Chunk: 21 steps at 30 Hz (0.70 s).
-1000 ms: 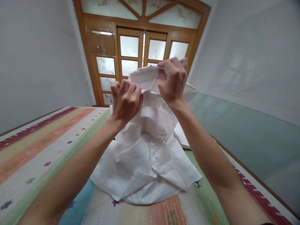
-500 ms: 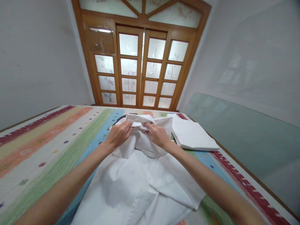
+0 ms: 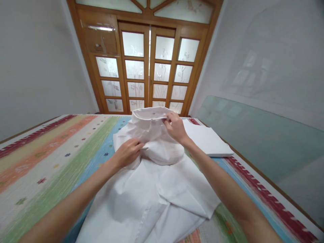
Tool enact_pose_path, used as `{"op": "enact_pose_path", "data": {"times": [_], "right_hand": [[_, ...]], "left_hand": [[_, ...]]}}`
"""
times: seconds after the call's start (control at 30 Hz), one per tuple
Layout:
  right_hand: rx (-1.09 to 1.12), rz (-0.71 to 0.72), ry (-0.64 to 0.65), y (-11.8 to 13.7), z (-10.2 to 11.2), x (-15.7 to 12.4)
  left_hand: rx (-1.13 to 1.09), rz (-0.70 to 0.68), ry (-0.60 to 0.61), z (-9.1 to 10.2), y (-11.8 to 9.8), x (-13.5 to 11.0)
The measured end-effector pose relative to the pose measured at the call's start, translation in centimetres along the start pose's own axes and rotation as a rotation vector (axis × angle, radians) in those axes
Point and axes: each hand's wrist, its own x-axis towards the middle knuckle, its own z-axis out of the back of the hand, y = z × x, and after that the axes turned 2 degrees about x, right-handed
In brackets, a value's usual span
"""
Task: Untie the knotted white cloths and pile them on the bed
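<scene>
A white shirt (image 3: 152, 189) lies spread in front of me, its lower part reaching toward my body. Its collar (image 3: 144, 114) stands upright in a ring at the far end. My right hand (image 3: 175, 127) pinches the collar's edge on the right side. Lower and to the left, my left hand (image 3: 130, 151) has its fingers closed on the shirt's fabric below the collar. Loose folds bunch between the two hands, and the fingertips of the left hand are partly hidden in them.
A flat, folded white stack (image 3: 209, 138) lies right of the shirt. Underneath is a striped, multicoloured cover (image 3: 63, 158). A pale green panel (image 3: 253, 131) runs along the right edge against the wall. Wooden doors with glass panes (image 3: 149, 67) stand at the far end.
The collar has been raised and opened into a ring. My right hand moved up and slightly right with its edge; my left hand shifted down onto the fabric. A black-striped curved thing is now hidden.
</scene>
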Motion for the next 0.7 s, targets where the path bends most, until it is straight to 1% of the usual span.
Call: {"op": "enact_pose_path", "data": {"times": [0.1, 0.27, 0.4, 0.5, 0.57, 0.63, 0.7], "right_hand": [[-0.021, -0.028, -0.035, -1.2, 0.5, -0.1], [-0.041, -0.074, -0.067, -2.5, 0.7, -0.8], [-0.063, -0.121, -0.187, -3.3, 0.9, -0.3], [-0.101, -0.155, -0.312, -4.4, 1.7, 0.6], [-0.137, -0.196, -0.403, -5.2, 2.5, 1.2], [-0.163, -0.235, -0.477, -5.6, 3.2, 1.7], [-0.156, -0.230, -0.490, -5.5, 3.7, 2.0]], "left_hand": [[0.006, 0.021, -0.088, 1.9, 1.3, -1.1], [0.024, 0.177, -0.243, 4.8, 3.8, -4.6], [0.059, 0.271, -0.327, 6.1, 5.8, -7.9], [0.063, 0.292, -0.311, 6.5, 7.4, -10.5], [0.064, 0.296, -0.285, 6.3, 8.3, -12.1], [0.082, 0.292, -0.233, 5.8, 8.7, -13.5], [0.104, 0.236, -0.144, 5.0, 8.4, -14.3]]}}
